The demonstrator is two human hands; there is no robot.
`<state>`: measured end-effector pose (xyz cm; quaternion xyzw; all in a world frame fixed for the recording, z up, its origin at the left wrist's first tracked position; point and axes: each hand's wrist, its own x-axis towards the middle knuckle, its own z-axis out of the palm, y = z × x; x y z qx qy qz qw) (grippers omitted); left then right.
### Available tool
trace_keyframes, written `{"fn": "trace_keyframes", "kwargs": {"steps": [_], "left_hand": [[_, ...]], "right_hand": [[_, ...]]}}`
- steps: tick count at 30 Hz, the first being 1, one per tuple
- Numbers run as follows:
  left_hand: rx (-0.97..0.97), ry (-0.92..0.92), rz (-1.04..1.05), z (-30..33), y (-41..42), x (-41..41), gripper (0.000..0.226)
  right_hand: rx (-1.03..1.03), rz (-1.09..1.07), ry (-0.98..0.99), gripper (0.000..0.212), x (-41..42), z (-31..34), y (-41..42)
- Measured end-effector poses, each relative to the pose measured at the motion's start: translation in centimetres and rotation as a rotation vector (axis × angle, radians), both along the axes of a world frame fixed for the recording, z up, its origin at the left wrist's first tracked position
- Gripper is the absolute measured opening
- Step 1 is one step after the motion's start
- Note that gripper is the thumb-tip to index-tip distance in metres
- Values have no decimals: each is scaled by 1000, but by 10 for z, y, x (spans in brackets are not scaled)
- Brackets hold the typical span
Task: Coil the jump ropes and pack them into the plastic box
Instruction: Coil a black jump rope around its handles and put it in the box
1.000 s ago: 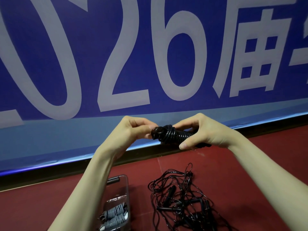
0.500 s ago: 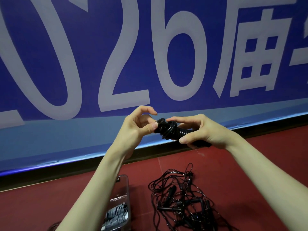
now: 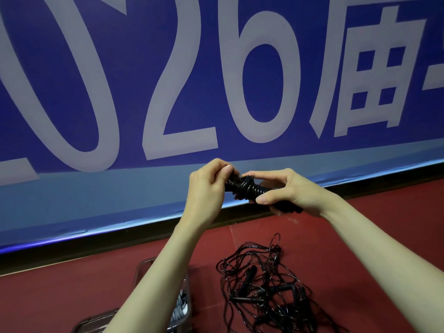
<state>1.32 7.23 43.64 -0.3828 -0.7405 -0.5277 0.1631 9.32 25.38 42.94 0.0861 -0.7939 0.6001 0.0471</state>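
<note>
A black jump rope (image 3: 248, 188), wound tightly round its handles, is held in the air in front of the banner. My right hand (image 3: 286, 191) grips the wound bundle from the right, thumb underneath. My left hand (image 3: 209, 186) pinches the rope's end at the bundle's left tip. Below on the red floor lies a tangled pile of black jump ropes (image 3: 269, 287) with handles among them. The clear plastic box (image 3: 144, 267) stands at the bottom left, partly hidden by my left forearm, with coiled grey ropes (image 3: 180, 311) inside.
A large blue banner (image 3: 168, 68) with white characters fills the background, with a dark strip along its base. The red floor (image 3: 384, 236) stretches to the right of the pile and to the left of the box.
My left hand has closed in over the bundle's left tip and now pinches the rope end. Both hands have shifted slightly up and left; the view has tilted a little.
</note>
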Motion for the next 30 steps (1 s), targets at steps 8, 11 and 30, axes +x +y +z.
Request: {"fn": "trace_keyframes", "kwargs": {"steps": [8,11,30], "left_hand": [[119,-232,12,0,-1,-6,37],[80,-335,-13,1,-5,-11,37],[-327,-574,-320,-66,-45,-66,42]], "right_hand": [[68,39,-29,64,-10,-4,7],[74,63,-37,64,-13,-4,9],[326,-38,-188,93,-56,-64,5]]}}
